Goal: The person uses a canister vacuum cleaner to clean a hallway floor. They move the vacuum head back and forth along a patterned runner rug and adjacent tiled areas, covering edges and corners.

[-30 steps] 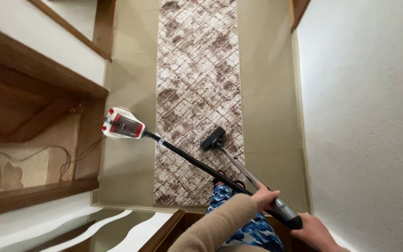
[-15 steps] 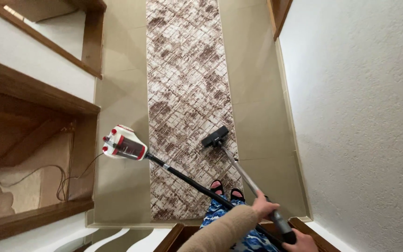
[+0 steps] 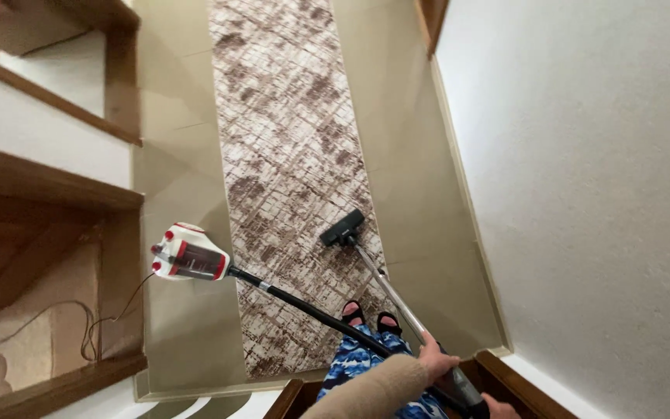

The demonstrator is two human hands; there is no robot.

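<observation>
**Vacuum wand held over a patterned runner**

The left hand (image 3: 437,361) wraps its fingers around a slim silver wand (image 3: 388,287); the right hand (image 3: 499,406), at the frame's bottom edge, is mostly cut off, so its grip cannot be told. The wand's black floor nozzle (image 3: 342,227) rests on the brown-and-cream runner (image 3: 288,155). A black hose (image 3: 304,309) runs to the red-and-white canister (image 3: 188,253) on the beige floor (image 3: 188,326).

My only view sits on the head, looking steeply down from standing height along a rug (image 3: 288,155) on the floor (image 3: 405,178), wall (image 3: 583,194) at right, steps (image 3: 32,186) at left.
</observation>
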